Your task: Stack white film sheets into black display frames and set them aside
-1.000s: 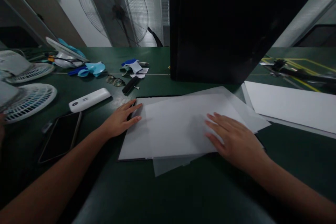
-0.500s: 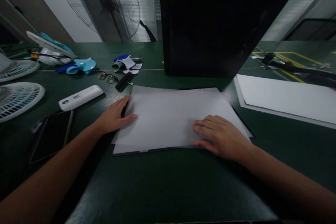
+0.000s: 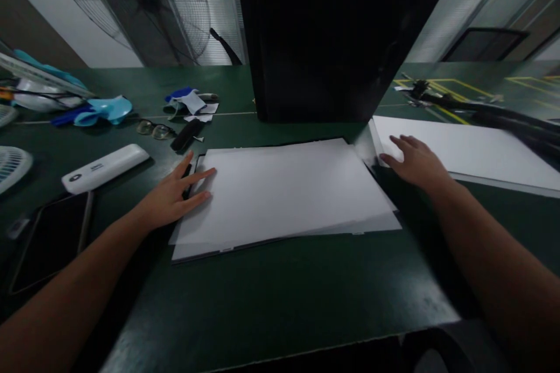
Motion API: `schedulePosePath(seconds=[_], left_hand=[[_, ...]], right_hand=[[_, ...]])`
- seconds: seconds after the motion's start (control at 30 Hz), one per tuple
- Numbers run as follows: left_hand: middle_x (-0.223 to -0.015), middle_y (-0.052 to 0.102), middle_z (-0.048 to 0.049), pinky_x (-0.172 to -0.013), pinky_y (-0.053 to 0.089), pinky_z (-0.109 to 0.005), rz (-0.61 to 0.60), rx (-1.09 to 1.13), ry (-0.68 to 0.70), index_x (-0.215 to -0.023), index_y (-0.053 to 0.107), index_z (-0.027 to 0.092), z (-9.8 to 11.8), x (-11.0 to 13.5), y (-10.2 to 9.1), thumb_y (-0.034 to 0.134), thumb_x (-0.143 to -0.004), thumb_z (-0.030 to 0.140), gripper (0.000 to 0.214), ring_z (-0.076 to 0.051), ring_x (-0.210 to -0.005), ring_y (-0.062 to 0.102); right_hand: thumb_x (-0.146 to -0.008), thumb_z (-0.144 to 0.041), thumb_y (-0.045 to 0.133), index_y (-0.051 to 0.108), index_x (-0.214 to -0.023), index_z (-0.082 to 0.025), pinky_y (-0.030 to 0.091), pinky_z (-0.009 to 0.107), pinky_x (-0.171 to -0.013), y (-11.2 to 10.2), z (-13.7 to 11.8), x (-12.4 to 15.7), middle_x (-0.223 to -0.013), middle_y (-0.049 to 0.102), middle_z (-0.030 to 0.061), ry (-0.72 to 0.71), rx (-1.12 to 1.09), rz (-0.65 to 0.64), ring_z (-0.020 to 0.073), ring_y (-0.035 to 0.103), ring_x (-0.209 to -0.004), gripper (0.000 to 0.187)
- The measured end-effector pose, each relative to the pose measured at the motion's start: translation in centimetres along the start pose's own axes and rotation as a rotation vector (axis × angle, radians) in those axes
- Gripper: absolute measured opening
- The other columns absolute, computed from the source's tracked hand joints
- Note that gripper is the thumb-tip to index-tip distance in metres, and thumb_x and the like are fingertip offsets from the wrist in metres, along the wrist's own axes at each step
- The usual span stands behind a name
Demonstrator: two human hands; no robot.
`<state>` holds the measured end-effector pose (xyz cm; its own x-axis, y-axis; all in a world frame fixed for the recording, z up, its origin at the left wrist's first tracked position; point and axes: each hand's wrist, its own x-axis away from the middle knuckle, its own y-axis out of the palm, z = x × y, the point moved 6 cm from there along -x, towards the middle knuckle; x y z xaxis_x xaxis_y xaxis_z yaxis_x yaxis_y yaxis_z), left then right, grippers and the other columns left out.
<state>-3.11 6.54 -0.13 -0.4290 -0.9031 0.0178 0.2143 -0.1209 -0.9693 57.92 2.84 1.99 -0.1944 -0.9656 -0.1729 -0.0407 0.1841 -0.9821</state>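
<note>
White translucent sheets point(image 3: 280, 192) lie slightly askew over a thin dark-edged panel in the middle of the green table. My left hand point(image 3: 172, 195) rests at their left edge, fingers spread, fingertips on the top sheet. Over to the right, my right hand point(image 3: 413, 160) is at the near left corner of a stack of white boards point(image 3: 485, 148). Its fingers are apart and it holds nothing that I can see; whether the fingertips touch the stack I cannot tell.
A large black panel point(image 3: 332, 41) stands upright behind the sheets. On the left lie a white power bank point(image 3: 105, 168), a phone point(image 3: 52, 239), glasses point(image 3: 155, 129), a black-handled tool point(image 3: 186, 134) and small fans point(image 3: 13, 169). Dark cables point(image 3: 476, 108) lie beyond the boards.
My right hand has left the sheets and moved right to the white boards. My left hand stays at the left edge, its fingers more spread. The view has turned to the right.
</note>
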Motion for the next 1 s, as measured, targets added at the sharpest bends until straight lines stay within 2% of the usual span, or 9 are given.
schedulePosePath(seconds=[0.07, 0.17, 0.27, 0.37, 0.5, 0.67, 0.83, 1.0], left_hand=[[-0.183, -0.009, -0.006, -0.13, 0.027, -0.063, 0.012, 0.01, -0.022, -0.163, 0.051, 0.03, -0.2, 0.0, -0.1, 0.048, -0.094, 0.084, 0.087, -0.049, -0.163, 0.022], [-0.184, 0.0, -0.0084, -0.126, 0.036, -0.063, 0.035, 0.012, -0.011, -0.158, 0.057, 0.026, -0.1, 0.1, -0.3, 0.054, -0.09, 0.085, 0.089, -0.049, -0.161, 0.027], [-0.182, 0.016, -0.0112, -0.118, 0.048, -0.06, 0.038, 0.032, 0.018, -0.154, 0.061, 0.024, 0.3, 0.2, -0.6, 0.056, -0.087, 0.087, 0.092, -0.047, -0.16, 0.032], [-0.178, 0.028, -0.0131, -0.111, 0.054, -0.058, 0.021, 0.068, 0.024, -0.154, 0.059, 0.023, 0.8, 0.3, -0.9, 0.055, -0.087, 0.088, 0.094, -0.044, -0.158, 0.037], [-0.175, 0.034, -0.0156, -0.111, 0.055, -0.057, 0.018, 0.088, 0.021, -0.149, 0.063, 0.02, 1.5, 0.4, -1.0, 0.057, -0.084, 0.09, 0.095, -0.044, -0.156, 0.039], [-0.174, 0.036, -0.015, -0.115, 0.05, -0.061, 0.004, 0.072, 0.019, -0.151, 0.059, 0.023, 1.7, 0.5, -1.1, 0.058, -0.084, 0.089, 0.094, -0.045, -0.154, 0.042], [-0.175, 0.035, -0.0146, -0.111, 0.053, -0.059, -0.007, 0.056, 0.027, -0.156, 0.055, 0.022, 1.9, 0.5, -1.2, 0.056, -0.087, 0.088, 0.095, -0.046, -0.154, 0.041], [-0.176, 0.034, -0.0128, -0.106, 0.057, -0.056, -0.022, 0.049, 0.022, -0.157, 0.056, 0.024, 1.8, 0.5, -1.2, 0.055, -0.088, 0.088, 0.094, -0.045, -0.154, 0.042]], right_hand=[[-0.104, -0.067, 0.048, 0.046, -0.16, -0.002, 0.036, 0.07, -0.119, 0.9, 3.0, -0.4, -0.16, 0.038, 0.0342, 0.143, 0.031, -0.072, 0.0501, 0.037, -0.15, 0.085], [-0.102, -0.079, 0.041, 0.054, -0.155, -0.01, 0.042, 0.07, -0.112, 2.2, 4.7, -0.4, -0.155, 0.047, 0.031, 0.247, 0.05, -0.164, 0.05, 0.048, -0.142, 0.088], [-0.1, -0.082, 0.036, 0.054, -0.155, -0.016, 0.045, 0.067, -0.111, 2.6, 4.6, -0.3, -0.154, 0.05, 0.0254, 0.282, 0.061, -0.173, 0.0475, 0.052, -0.137, 0.088], [-0.098, -0.085, 0.036, 0.051, -0.158, -0.018, 0.046, 0.069, -0.108, 2.4, 4.2, -0.2, -0.155, 0.05, 0.0247, 0.298, 0.067, -0.164, 0.0486, 0.053, -0.134, 0.091], [-0.098, -0.083, 0.035, 0.053, -0.157, -0.019, 0.046, 0.073, -0.104, 1.9, 3.6, 0.1, -0.153, 0.05, 0.0267, 0.291, 0.065, -0.166, 0.0515, 0.053, -0.132, 0.089], [-0.09, -0.094, 0.038, 0.061, -0.146, -0.011, 0.044, 0.079, -0.098, 1.6, 2.4, 0.5, -0.144, 0.054, 0.0324, 0.293, 0.073, -0.151, 0.0556, 0.053, -0.129, 0.102], [-0.098, -0.082, 0.035, 0.07, -0.134, -0.011, 0.049, 0.069, -0.097, 0.9, 1.4, 0.8, -0.128, 0.064, 0.0311, 0.285, 0.092, -0.114, 0.0469, 0.063, -0.117, 0.087], [-0.108, -0.057, 0.024, 0.077, -0.113, -0.007, 0.051, 0.057, -0.09, -1.7, 0.7, 1.2, -0.109, 0.068, 0.0324, 0.287, 0.157, 0.019, 0.0431, 0.067, -0.106, 0.074]])
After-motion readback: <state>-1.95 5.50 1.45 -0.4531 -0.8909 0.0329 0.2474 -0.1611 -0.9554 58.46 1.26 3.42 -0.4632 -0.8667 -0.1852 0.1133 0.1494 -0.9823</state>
